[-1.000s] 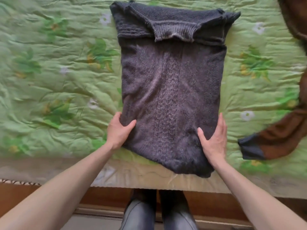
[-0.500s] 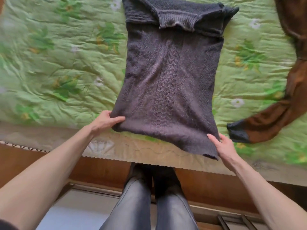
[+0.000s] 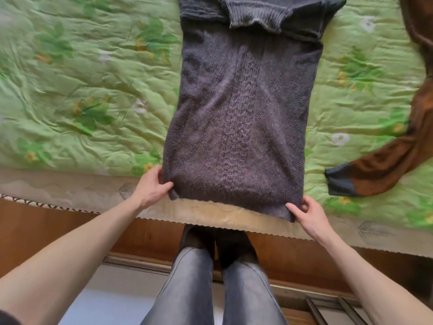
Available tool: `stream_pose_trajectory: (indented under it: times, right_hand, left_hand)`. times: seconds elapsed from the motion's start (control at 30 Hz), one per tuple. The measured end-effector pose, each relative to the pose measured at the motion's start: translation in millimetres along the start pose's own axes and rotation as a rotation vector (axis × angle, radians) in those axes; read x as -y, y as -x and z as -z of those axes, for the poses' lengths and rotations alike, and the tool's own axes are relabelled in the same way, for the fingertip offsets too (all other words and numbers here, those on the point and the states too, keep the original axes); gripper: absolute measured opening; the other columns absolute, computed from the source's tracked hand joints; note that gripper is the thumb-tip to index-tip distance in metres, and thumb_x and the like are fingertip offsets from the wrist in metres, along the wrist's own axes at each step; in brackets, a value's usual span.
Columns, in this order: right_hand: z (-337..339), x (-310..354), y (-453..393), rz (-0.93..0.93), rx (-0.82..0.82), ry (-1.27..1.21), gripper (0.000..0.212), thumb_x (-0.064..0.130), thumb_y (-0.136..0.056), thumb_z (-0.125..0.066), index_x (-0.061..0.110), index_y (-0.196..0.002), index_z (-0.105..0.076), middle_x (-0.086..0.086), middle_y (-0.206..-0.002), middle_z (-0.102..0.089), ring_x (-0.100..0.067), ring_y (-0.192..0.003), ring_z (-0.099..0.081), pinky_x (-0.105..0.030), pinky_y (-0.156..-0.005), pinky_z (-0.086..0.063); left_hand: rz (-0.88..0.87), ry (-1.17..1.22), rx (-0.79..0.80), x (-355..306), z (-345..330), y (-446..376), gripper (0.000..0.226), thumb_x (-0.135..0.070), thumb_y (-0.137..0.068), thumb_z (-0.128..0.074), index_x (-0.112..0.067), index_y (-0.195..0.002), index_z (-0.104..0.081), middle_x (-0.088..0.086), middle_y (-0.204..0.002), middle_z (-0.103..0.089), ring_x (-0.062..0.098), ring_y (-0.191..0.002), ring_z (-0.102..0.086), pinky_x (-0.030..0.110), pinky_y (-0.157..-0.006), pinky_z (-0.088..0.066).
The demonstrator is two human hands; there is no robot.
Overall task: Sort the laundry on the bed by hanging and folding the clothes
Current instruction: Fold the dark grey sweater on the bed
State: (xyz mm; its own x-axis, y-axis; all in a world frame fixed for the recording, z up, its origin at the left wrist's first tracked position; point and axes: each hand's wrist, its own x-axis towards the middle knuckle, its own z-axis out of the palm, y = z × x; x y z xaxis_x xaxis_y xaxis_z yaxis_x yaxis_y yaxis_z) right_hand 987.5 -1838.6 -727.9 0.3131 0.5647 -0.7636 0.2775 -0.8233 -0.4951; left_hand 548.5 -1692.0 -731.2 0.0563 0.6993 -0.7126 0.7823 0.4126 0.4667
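A: Which step is this?

B: Folding, I'd say. The left hand (image 3: 152,187) pinches the sweater (image 3: 239,118) at its near left hem corner; the right hand (image 3: 309,213) pinches the near right corner. Both corners sit at the bed (image 3: 70,95) edge.

A: And the sweater itself?

B: Flat on the green quilt, lengthwise away from the person, sleeves already tucked in, collar at the far end.

A: Next move?

B: Probably lift both corners together and carry the hem toward the collar, keeping the edges level. A brown garment (image 3: 384,165) waits to the right.
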Motion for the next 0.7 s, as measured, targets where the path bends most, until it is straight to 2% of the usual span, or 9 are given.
stream_pose_trajectory:
  times: [0.07,0.13,0.2,0.27,0.37,0.43,0.53,0.57,0.7]
  right_hand:
    - [-5.2,0.0,6.0,0.056,-0.147,0.207,0.033,0.031,-0.092,-0.077,0.017,-0.11,-0.054,-0.006,-0.088,-0.07,-0.032,-0.086,-0.069,-0.043,-0.072,-0.052]
    - [-10.4,2.0,11.7,0.161,-0.298,0.347,0.058,0.03,-0.085,-0.082,0.021,-0.129,-0.045,-0.005,-0.099,-0.063,-0.028,-0.088,-0.065,-0.041,-0.07,-0.05]
    - [-14.1,-1.2,12.9,0.464,-0.357,0.663,0.08,0.022,-0.076,-0.084,0.02,-0.146,-0.045,-0.01,-0.117,-0.054,-0.029,-0.097,-0.058,-0.044,-0.076,-0.052]
    - [-14.2,-6.8,12.0,0.751,-0.29,0.952,0.09,0.021,-0.068,-0.088,0.016,-0.15,-0.05,-0.016,-0.126,-0.054,-0.035,-0.107,-0.056,-0.049,-0.089,-0.05]
    - [-17.1,-15.9,8.6,0.755,-0.242,1.099,0.101,0.015,-0.063,-0.085,0.012,-0.155,-0.046,-0.019,-0.143,-0.051,-0.037,-0.126,-0.051,-0.051,-0.107,-0.043]
    - [-21.8,-20.0,9.0,0.71,-0.272,1.145,0.102,0.001,-0.064,-0.078,0.011,-0.158,-0.04,-0.019,-0.149,-0.047,-0.038,-0.131,-0.05,-0.053,-0.111,-0.042]
    - [-28.5,-15.4,6.5,0.706,-0.309,1.163,0.091,-0.003,-0.071,-0.079,0.009,-0.155,-0.046,-0.021,-0.146,-0.05,-0.04,-0.127,-0.054,-0.054,-0.11,-0.043]
    - [-29.8,-11.6,4.8,0.71,-0.319,1.16,0.085,0.0,-0.073,-0.08,0.009,-0.152,-0.049,-0.021,-0.143,-0.052,-0.04,-0.124,-0.055,-0.053,-0.109,-0.044]
    - [-25.7,-0.7,0.7,0.753,-0.305,1.096,0.067,0.012,-0.081,-0.075,0.007,-0.145,-0.056,-0.023,-0.135,-0.058,-0.041,-0.117,-0.059,-0.053,-0.107,-0.045]
  left_hand:
    - [-0.105,-0.198,-0.207,2.7,-10.4,6.1,0.04,-0.017,-0.087,-0.077,-0.013,-0.108,-0.043,0.008,-0.101,-0.059,0.031,-0.085,-0.056,0.045,-0.074,-0.05]
    - [-0.368,-0.497,-0.408,6.3,-21.0,10.6,0.045,-0.01,-0.078,-0.081,-0.011,-0.097,-0.04,0.012,-0.095,-0.048,0.03,-0.082,-0.044,0.046,-0.071,-0.041]
    - [-0.659,-0.724,-0.373,6.6,-31.1,14.7,0.045,-0.008,-0.07,-0.083,-0.01,-0.094,-0.045,0.013,-0.094,-0.047,0.029,-0.083,-0.041,0.043,-0.074,-0.037]
    - [-0.781,-0.86,-0.235,6.6,-40.5,16.5,0.048,-0.02,-0.066,-0.082,-0.01,-0.099,-0.049,0.012,-0.097,-0.05,0.031,-0.088,-0.046,0.043,-0.079,-0.04]
    - [-0.714,-1.004,-0.194,13.9,-46.0,16.6,0.069,-0.01,-0.057,-0.078,-0.006,-0.12,-0.051,0.02,-0.119,-0.065,0.04,-0.116,-0.058,0.054,-0.099,-0.053]
    - [-0.778,-1.097,-0.229,23.6,-45.0,10.0,0.071,0.0,-0.066,-0.066,-0.002,-0.134,-0.047,0.026,-0.14,-0.06,0.045,-0.135,-0.056,0.062,-0.113,-0.044]
    - [-0.908,-1.094,-0.265,29.3,-36.1,-1.6,0.059,0.002,-0.082,-0.039,-0.002,-0.14,-0.046,0.028,-0.148,-0.054,0.048,-0.14,-0.051,0.06,-0.125,-0.021]
    - [-0.912,-1.082,-0.247,27.9,-33.1,-2.4,0.06,0.002,-0.082,-0.034,-0.002,-0.14,-0.049,0.028,-0.148,-0.055,0.048,-0.139,-0.051,0.059,-0.125,-0.019]
    - [-0.939,-0.982,-0.161,15.4,-16.7,2.7,0.06,0.004,-0.082,-0.039,0.002,-0.135,-0.065,0.027,-0.142,-0.061,0.047,-0.134,-0.057,0.062,-0.113,-0.045]
